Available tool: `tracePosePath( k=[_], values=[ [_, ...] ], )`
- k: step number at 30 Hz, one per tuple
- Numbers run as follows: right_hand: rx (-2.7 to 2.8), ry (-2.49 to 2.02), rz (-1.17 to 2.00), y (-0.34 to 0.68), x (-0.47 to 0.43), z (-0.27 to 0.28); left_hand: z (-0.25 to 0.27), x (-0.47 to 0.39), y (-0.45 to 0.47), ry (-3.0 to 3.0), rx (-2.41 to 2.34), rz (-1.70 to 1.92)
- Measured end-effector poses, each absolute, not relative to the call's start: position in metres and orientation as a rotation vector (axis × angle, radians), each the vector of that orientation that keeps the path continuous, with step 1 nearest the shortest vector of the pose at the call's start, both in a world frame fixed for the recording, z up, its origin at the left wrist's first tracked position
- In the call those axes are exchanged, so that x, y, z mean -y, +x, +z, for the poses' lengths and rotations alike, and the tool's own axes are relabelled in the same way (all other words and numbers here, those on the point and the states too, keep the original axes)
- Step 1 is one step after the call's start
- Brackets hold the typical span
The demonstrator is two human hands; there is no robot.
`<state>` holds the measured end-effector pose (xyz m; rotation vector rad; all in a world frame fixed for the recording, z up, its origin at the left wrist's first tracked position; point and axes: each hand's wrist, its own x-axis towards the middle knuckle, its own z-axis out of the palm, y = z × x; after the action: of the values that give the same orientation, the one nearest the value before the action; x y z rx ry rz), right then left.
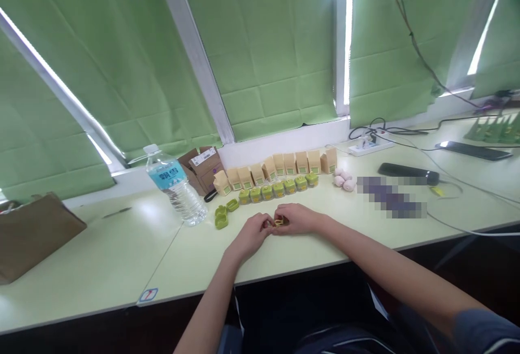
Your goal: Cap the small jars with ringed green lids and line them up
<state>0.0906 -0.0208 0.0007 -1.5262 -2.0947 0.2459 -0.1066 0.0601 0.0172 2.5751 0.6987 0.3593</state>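
Observation:
My left hand (257, 229) and my right hand (296, 218) meet low over the table, fingers pinched around a small yellow thing (278, 223). Most of it is hidden by the fingers, so its kind does not show. Just beyond stands a row of several small green-topped containers (278, 190). Behind these is a row of several little tan paper boxes (290, 164), each with a green label. Several loose green cup-like pieces (221, 218) lie to the left of my left hand.
A large water bottle (175, 188) stands at the left before a brown cardboard box (203, 164). Several pale pink round things (345, 179) lie right of the rows. Farther right are a black elongated device (406, 172), a power strip (369, 144) and cables. A brown paper bag (38, 235) is far left.

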Motion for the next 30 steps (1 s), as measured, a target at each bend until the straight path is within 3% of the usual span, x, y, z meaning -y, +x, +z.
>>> tracePosePath(
  k=[6,10,18,24,30],
  values=[
    [1.938,-1.613,0.431,0.122,0.015,-0.006,0.019,-0.077,-0.055,2.648,-0.573,0.222],
    [1.788,-1.656,0.356,0.145,0.010,-0.013,0.017,-0.090,-0.023,2.513,-0.589,0.191],
    [1.591,-1.563,0.445,0.153,0.000,-0.025,-0.009,-0.090,-0.024,2.371,-0.605,0.564],
    [1.572,-1.618,0.413,0.151,0.005,-0.022,0.002,-0.105,-0.034,2.440,-0.637,0.923],
    [1.556,-1.642,0.428,0.149,0.008,-0.017,0.014,-0.140,-0.072,2.341,-1.243,1.323]
  ],
)
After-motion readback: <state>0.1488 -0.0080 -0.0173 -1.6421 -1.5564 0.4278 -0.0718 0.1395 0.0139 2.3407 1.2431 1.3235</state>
